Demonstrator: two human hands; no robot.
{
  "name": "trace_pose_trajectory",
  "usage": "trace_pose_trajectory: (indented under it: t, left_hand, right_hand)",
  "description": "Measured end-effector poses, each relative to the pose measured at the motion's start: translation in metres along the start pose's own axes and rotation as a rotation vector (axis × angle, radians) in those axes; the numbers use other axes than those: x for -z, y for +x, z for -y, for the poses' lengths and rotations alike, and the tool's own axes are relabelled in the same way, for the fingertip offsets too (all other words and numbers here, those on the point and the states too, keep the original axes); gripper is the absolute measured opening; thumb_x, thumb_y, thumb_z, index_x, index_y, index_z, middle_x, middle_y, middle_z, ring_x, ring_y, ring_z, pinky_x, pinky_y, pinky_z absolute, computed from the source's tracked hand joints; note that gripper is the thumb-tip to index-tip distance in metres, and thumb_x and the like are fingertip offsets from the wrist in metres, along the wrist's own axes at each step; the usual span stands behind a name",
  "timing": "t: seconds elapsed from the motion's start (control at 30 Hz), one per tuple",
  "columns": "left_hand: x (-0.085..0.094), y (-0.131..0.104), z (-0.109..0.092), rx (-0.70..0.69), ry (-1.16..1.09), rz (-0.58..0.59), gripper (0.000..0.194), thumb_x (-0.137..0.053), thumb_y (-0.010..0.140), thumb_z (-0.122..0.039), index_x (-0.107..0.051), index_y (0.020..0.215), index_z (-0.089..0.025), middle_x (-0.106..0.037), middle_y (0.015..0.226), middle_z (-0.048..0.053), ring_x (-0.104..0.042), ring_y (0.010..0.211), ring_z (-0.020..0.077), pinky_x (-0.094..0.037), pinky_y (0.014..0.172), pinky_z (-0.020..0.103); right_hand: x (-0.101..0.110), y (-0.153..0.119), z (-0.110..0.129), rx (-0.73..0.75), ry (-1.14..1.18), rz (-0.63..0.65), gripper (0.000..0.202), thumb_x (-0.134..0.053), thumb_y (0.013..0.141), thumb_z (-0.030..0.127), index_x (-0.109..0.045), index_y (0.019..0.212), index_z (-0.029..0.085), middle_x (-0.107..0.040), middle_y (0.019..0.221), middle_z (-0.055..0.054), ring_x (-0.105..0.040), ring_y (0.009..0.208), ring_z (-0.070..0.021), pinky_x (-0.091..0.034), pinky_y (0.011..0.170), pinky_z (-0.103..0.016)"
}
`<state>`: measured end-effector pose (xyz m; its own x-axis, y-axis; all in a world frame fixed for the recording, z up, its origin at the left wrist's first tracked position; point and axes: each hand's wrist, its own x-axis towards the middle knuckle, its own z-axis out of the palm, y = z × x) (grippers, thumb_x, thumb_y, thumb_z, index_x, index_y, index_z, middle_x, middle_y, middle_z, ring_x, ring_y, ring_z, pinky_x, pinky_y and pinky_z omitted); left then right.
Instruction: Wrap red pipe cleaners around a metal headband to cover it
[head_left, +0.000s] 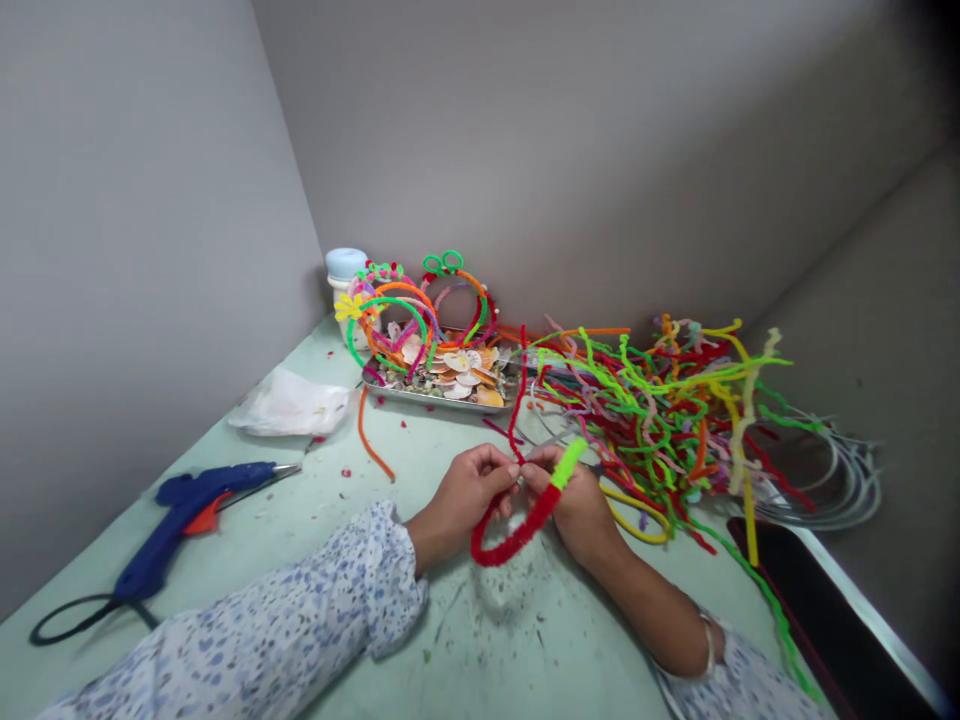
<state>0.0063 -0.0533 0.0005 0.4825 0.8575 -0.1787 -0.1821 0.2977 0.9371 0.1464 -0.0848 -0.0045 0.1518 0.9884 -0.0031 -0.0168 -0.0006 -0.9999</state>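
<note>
Near the middle of the table, my left hand (469,500) and my right hand (585,510) meet with fingertips pinched on a red pipe cleaner (517,415). One end of it stands up above the fingers. A curved red band (517,540) with a light green section (570,463) loops below and in front of my right hand. How the band joins the upright piece is hidden by my fingers. Both hands are closed.
A blue glue gun (169,530) lies at left, near a plastic bag (292,403). Behind stand a tray (450,402) of shells, colourful headbands (394,300) and a jar (346,265). Tangled pipe cleaners (652,400), wire coils (847,490) and a dark flat object (817,620) lie at right.
</note>
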Motion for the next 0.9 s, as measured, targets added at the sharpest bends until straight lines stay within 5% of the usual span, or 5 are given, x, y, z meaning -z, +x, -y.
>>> trace_pose_trajectory:
  t: [0.4, 0.9]
  left_hand:
    - [0.001, -0.002, 0.003, -0.116, 0.169, -0.010, 0.020, -0.061, 0.077, -0.033, -0.049, 0.075, -0.017, -0.052, 0.050, -0.005, -0.045, 0.039, 0.0068, -0.032, 0.040, 0.018]
    - [0.000, -0.003, 0.001, -0.121, 0.094, 0.073, 0.020, -0.060, 0.078, -0.032, -0.049, 0.082, -0.017, -0.058, 0.062, -0.002, -0.047, 0.041, 0.0069, -0.036, 0.042, 0.020]
  right_hand:
    - [0.006, 0.005, -0.020, 0.029, 0.037, 0.036, 0.029, -0.069, 0.073, 0.042, -0.060, 0.087, 0.018, -0.056, 0.055, 0.004, -0.047, 0.043, -0.0086, -0.035, 0.040, -0.020]
    - [0.003, 0.001, -0.006, 0.055, -0.006, 0.021, 0.031, -0.067, 0.071, 0.048, -0.059, 0.081, 0.020, -0.056, 0.052, 0.003, -0.050, 0.047, -0.0125, -0.040, 0.047, -0.025]
